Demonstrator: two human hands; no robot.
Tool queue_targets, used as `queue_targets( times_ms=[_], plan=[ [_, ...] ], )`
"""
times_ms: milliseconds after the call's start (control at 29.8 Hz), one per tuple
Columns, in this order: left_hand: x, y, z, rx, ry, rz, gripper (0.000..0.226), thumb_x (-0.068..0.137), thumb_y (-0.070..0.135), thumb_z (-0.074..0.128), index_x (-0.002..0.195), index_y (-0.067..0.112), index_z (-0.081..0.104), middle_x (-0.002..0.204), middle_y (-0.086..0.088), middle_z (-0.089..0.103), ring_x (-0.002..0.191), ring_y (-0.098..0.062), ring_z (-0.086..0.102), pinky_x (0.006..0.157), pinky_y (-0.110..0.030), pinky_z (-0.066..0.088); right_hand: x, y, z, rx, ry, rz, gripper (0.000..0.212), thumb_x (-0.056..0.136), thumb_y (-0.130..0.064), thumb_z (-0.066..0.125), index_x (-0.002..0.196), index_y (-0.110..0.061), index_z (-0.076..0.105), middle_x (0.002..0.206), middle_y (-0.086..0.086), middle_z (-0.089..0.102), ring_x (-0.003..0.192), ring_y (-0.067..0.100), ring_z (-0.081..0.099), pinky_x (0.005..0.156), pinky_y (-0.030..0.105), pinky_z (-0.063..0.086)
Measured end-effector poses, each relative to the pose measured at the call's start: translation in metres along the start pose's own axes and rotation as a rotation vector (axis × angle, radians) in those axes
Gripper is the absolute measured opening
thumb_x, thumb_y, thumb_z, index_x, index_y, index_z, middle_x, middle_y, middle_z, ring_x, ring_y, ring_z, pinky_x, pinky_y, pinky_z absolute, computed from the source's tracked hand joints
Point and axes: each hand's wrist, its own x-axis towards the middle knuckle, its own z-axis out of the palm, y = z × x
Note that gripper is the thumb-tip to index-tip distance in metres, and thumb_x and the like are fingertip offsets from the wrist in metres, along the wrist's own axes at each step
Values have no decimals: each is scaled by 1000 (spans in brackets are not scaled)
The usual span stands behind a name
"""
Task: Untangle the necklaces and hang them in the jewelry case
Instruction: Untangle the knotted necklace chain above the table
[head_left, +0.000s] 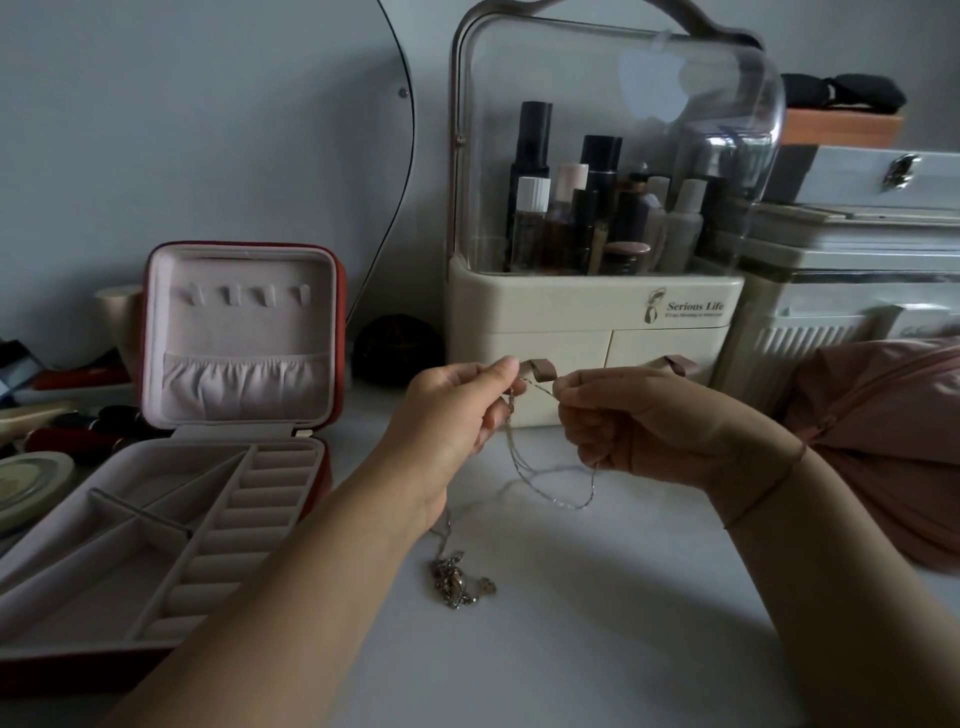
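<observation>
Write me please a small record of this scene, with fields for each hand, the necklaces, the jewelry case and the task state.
left hand: pinches a thin chain above the table
right hand: pinches the same chain, close beside
tangle: lies on the table; the chain hangs in loops below the hands and seems to run down to it
jewelry case: open, lid upright, hooks bare
task state: untangling, nothing hung yet

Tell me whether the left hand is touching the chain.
Touching. The head view shows the left hand pinching the chain between thumb and forefinger, with the chain hanging down from that pinch.
</observation>
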Motion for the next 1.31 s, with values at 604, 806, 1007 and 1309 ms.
queue_targets(
  times_ms=[604,806,1007,1309],
  plan=[
    [0,-5,0,194,-61,52,31,90,38,57,80,13,71,49,7,50,45,-1,41,50,-12,35,1,2,3,-255,169,-150,27,68,-24,70,88,-6,72,52,-3,33,51,10,19,52,23,17],
    [0,-5,1,174,-44,43,28,89,36,59,69,16,65,51,7,51,47,-3,42,48,-12,35,2,4,9,-292,102,-172,14,77,-26,64,70,-16,72,59,-1,34,54,9,28,53,21,28],
    [-1,-4,3,167,-63,7,33,89,41,58,68,16,57,54,5,53,49,-7,42,51,-16,36,5,5,9,-224,85,-119,16,92,-14,53,77,-8,52,59,-2,36,55,9,28,51,21,26],
    [-1,-2,0,23,-76,10,25,86,32,64,81,7,64,51,6,47,47,-6,38,50,-18,34,2,1,4,-262,96,-153,30,59,-32,77,83,-13,72,56,-2,27,50,9,19,46,19,20]
  ],
)
